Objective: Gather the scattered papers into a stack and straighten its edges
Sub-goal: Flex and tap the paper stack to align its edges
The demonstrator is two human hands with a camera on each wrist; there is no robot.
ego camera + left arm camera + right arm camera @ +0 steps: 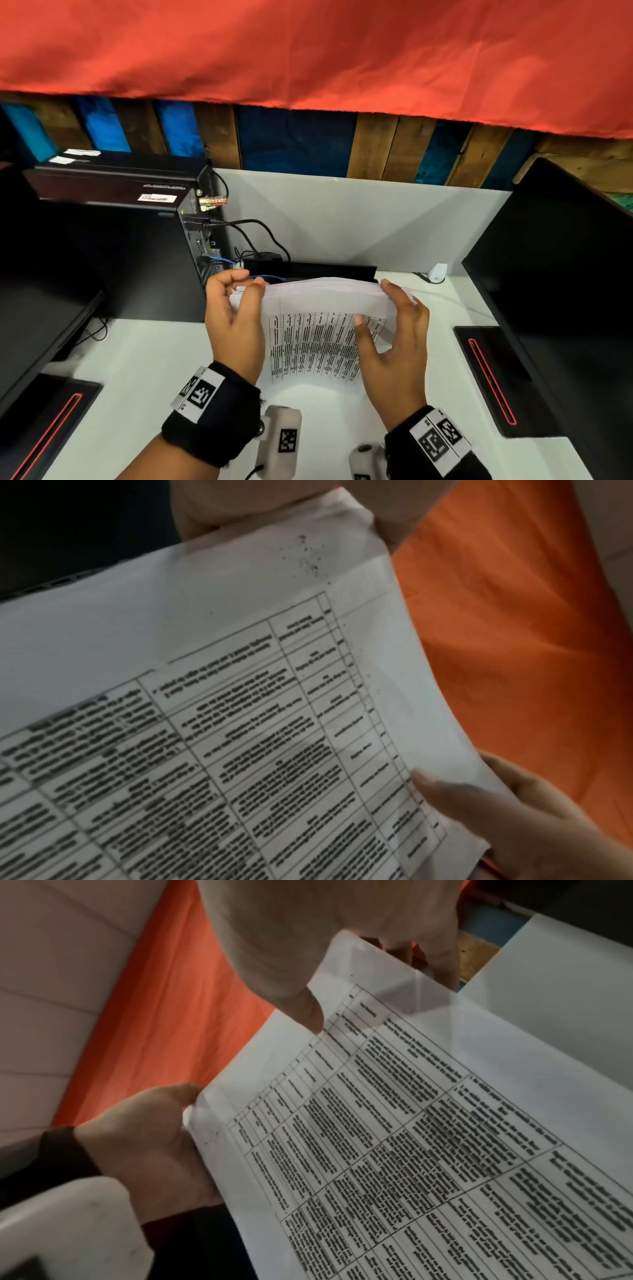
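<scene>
A stack of white papers stands on its lower edge on the white desk, bowed, with a printed table facing me. My left hand grips its upper left corner, thumb in front and fingers curled behind. My right hand holds the upper right side, thumb pressed on the printed face and fingers over the top edge. The left wrist view shows the papers close up with the right thumb on them. In the right wrist view, the papers run between my right thumb and the left hand.
A black computer tower with cables stands at the back left. Dark monitors flank the desk, their bases resting on it. A grey partition and a small white device sit behind the papers.
</scene>
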